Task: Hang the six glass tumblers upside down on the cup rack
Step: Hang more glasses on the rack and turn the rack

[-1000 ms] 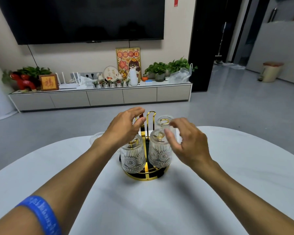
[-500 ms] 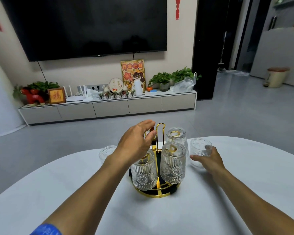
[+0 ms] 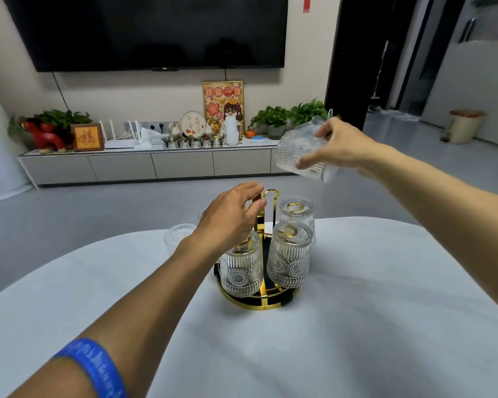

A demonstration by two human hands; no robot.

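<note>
Since half a second ago the clear ribbed glass tumbler (image 3: pixel 302 152) has been lifted off the white oval table (image 3: pixel 385 311) and is now carried at the upper right of the frame, tipped partway over, above and to the right of the rack. It is gripped by the right hand (image 3: pixel 339 145), fingers curled round its wall, thumb on the near side.

The left hand (image 3: pixel 230 219) is kept at the centre of the frame, at the gold wire handle loop (image 3: pixel 270 193) of the round gold-and-black cup rack (image 3: pixel 256 304). Its fingers are loosely curled and half open; whether the loop is pinched or merely touched cannot be told.

Three embossed tumblers are seen hung upside down on the rack: near left (image 3: pixel 242 271), near right (image 3: pixel 289 259), far right (image 3: pixel 296 211). Another upright tumbler (image 3: pixel 179 234) is noted on the table left of the rack, partly hidden by the left arm. Any further glass is hidden.

Handling, as judged: thick pressed glass, stiff, fairly heavy, breakable if knocked against the wire. The ribbing should aid grip; the smooth rim would be slippery. Best taken round the mid-wall, as now, and lowered mouth-down over a free peg.
</note>
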